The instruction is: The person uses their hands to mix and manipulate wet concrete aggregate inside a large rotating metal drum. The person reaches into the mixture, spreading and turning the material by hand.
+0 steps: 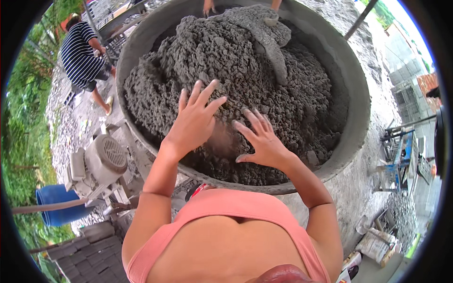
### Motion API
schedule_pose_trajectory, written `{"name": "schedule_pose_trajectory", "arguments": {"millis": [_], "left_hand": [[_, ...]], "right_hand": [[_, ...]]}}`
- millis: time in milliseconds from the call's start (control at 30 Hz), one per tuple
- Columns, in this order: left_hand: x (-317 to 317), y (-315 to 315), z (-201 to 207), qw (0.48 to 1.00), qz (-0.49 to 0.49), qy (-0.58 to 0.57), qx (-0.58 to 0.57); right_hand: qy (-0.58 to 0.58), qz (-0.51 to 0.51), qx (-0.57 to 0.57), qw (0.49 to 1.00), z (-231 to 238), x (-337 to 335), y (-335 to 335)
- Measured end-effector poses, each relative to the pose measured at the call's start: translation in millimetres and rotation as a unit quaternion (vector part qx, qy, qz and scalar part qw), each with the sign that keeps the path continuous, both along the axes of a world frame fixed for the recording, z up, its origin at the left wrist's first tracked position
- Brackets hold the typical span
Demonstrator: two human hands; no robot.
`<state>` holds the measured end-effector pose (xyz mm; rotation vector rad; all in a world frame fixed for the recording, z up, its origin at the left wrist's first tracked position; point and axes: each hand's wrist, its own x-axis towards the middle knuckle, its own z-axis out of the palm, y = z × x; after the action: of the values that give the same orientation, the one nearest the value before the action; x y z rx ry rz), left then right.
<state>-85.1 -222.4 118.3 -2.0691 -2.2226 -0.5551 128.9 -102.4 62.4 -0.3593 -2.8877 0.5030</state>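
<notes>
A large round grey mixing pan [359, 118] holds a heap of crumbly dark grey cement mix [226, 56]. My left hand [193, 120] is raised just above the near part of the heap, fingers spread, holding nothing. My right hand [262, 139] rests with spread fingers on the mix beside it, palm down. A mix-coated mixer blade [273, 47] curves over the top of the heap at the far side. Another person's hands [208, 6] show at the pan's far rim.
A person in a striped shirt [82, 52] stands at the left beyond the pan. A grey electric motor [101, 160] sits below the pan's left side, a blue barrel [59, 205] beyond it. Stacked grey blocks [89, 250] lie lower left; a blue metal frame [401, 151] stands right.
</notes>
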Motion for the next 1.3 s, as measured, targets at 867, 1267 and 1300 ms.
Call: {"name": "schedule_pose_trajectory", "arguments": {"millis": [867,1267,1300], "left_hand": [[45.7,-66.4,-67.4,0.914,-0.058,-0.397,-0.052],[12.6,-32.1,-17.8,0.967,-0.132,-0.217,-0.017],[7.4,-24.3,-7.7,0.967,-0.133,-0.218,-0.017]], "right_hand": [[-0.023,-0.312,0.045,0.949,56.2,59.5,6.0],[-0.083,-0.218,-0.186,0.955,39.4,56.0,8.4],[-0.084,-0.219,-0.186,0.954,44.4,51.5,11.2]]}}
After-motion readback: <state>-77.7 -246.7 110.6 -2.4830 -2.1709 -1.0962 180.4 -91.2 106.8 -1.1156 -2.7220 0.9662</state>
